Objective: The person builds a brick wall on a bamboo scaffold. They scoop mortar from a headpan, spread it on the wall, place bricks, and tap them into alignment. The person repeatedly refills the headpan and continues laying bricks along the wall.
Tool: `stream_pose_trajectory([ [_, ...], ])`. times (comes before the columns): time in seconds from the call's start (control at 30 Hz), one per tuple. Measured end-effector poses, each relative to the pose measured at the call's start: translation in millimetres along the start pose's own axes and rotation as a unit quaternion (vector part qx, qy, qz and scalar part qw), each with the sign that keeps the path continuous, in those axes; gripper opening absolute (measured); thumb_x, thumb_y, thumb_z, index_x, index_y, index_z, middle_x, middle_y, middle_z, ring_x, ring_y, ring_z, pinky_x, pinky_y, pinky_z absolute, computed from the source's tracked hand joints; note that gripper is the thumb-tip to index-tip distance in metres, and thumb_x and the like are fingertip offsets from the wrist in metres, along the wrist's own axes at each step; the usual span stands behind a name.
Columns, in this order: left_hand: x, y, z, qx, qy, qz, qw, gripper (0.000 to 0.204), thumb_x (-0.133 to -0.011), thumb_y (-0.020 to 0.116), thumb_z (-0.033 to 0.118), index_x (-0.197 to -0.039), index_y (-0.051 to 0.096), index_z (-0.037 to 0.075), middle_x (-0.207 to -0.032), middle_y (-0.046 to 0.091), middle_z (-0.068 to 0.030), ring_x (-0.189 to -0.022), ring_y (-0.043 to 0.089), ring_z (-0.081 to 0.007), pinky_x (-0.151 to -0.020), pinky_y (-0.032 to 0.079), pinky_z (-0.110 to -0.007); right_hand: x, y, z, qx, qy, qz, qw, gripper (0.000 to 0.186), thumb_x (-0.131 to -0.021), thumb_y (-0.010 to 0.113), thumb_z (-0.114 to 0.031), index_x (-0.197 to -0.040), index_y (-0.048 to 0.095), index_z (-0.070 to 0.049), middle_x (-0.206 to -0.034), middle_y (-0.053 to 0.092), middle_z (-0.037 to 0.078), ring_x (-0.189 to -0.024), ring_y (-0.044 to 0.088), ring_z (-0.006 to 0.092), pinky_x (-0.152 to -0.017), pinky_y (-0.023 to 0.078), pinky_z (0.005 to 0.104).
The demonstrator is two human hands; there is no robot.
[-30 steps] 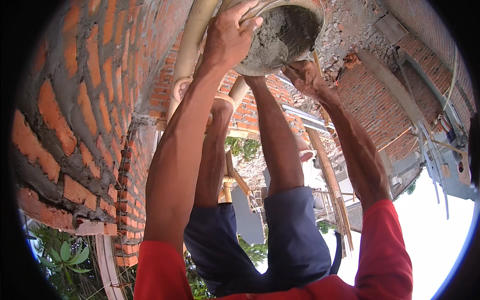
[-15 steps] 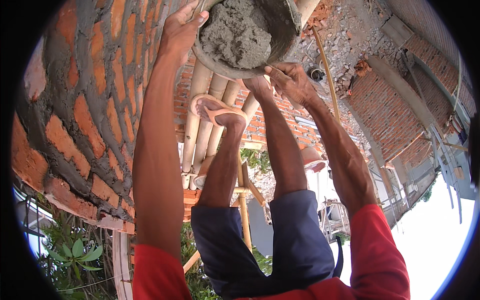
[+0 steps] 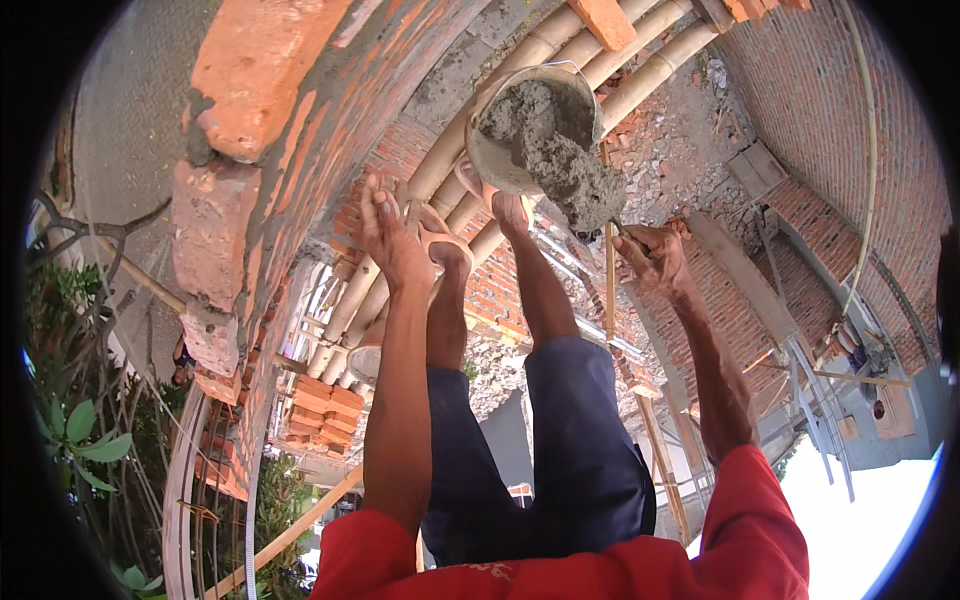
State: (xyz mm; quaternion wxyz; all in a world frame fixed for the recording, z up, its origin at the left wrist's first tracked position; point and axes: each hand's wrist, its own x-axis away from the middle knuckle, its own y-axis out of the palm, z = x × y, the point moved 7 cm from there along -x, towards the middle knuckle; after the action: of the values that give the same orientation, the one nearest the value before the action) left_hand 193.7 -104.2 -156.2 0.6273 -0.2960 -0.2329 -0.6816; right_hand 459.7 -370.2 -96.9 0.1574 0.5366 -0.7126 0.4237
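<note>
In my right hand (image 3: 656, 264) is the handle of a trowel (image 3: 617, 229), raised beside the bucket. A heavy lump of wet grey mortar (image 3: 585, 187) covers its blade and hides it, stretching back over the bucket's rim. The bucket (image 3: 492, 160) holds more mortar and rests on the bamboo poles beyond my feet. My left hand (image 3: 396, 240) is empty, fingers stretched out, between the brick wall (image 3: 300, 170) and my sandalled foot (image 3: 438, 235).
Bamboo poles (image 3: 640, 78) form the platform under my feet, with a loose brick (image 3: 603, 22) on them. Bricks with fresh mortar (image 3: 215, 235) top the wall at left. Stacked bricks (image 3: 325, 408) and rubble (image 3: 690, 135) lie below. Another brick wall (image 3: 820, 110) stands at right.
Both hands have let go of the bucket, which now stands on the poles. My right hand has taken a trowel loaded with mortar; my left has drawn back. The view has shifted.
</note>
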Motion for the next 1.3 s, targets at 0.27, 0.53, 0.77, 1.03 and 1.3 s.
stream_pose_trajectory([
  [0.27, 94.7, -199.7, 50.8, 0.419, 0.083, 0.395, 0.814, 0.053, -0.109, 0.046, 0.043, -0.155, 0.039, 0.017, -0.152, 0.046, -0.0054, -0.142, 0.042, -0.0234, -0.117, 0.037, -0.051, 22.5, -19.0, -233.7, 0.107, -0.183, -0.168, 0.963, 0.037, -0.101, 0.069, -0.023, -0.077, 0.056, 0.003, -0.062, 0.046, 0.011, -0.055, 0.039, 0.0177, -0.053, 0.037, 0.0379],
  [0.53, 69.0, -294.4, 123.9, 0.536, 0.222, 0.367, 0.727, 0.069, -0.112, 0.033, 0.050, -0.165, 0.023, 0.006, -0.172, 0.022, -0.0072, -0.157, 0.021, -0.0242, -0.130, 0.010, -0.043, 1.3, 130.1, -427.6, 0.243, -0.352, -0.299, 0.853, 0.024, -0.099, 0.069, -0.020, -0.101, 0.070, 0.004, -0.073, 0.065, 0.020, -0.060, 0.062, 0.0349, -0.061, 0.050, 0.0429],
  [0.77, 57.4, -296.4, 128.1, 0.596, 0.257, 0.344, 0.679, 0.073, -0.113, 0.033, 0.052, -0.166, 0.019, 0.005, -0.175, 0.016, -0.0089, -0.160, 0.013, -0.0194, -0.131, 0.005, -0.039, 11.6, 244.1, -516.6, 0.346, -0.590, -0.129, 0.719, 0.027, -0.095, 0.074, -0.019, -0.112, 0.069, 0.002, -0.092, 0.068, 0.019, -0.079, 0.069, 0.0389, -0.071, 0.057, 0.0464],
  [1.03, 71.6, -273.9, 140.8, 0.665, 0.193, 0.306, 0.654, 0.073, -0.111, 0.036, 0.057, -0.163, 0.026, 0.007, -0.170, 0.025, -0.0081, -0.156, 0.023, -0.0198, -0.129, 0.011, -0.037, 20.0, 254.6, -493.1, 0.315, -0.590, -0.067, 0.740, 0.028, -0.100, 0.068, -0.022, -0.114, 0.066, 0.002, -0.096, 0.065, 0.019, -0.076, 0.068, 0.0356, -0.071, 0.057, 0.0452],
  [1.3, 77.7, -265.9, 118.2, 0.734, 0.034, 0.145, 0.663, 0.070, -0.112, 0.021, 0.055, -0.148, 0.038, -0.003, -0.152, 0.045, -0.0232, -0.140, 0.042, -0.0365, -0.124, 0.029, -0.051, 54.2, 255.1, -417.4, -0.247, 0.078, -0.497, 0.828, 0.046, -0.113, 0.044, -0.039, -0.110, 0.064, 0.003, -0.076, 0.060, 0.009, -0.052, 0.059, 0.0166, -0.041, 0.049, 0.0295],
])
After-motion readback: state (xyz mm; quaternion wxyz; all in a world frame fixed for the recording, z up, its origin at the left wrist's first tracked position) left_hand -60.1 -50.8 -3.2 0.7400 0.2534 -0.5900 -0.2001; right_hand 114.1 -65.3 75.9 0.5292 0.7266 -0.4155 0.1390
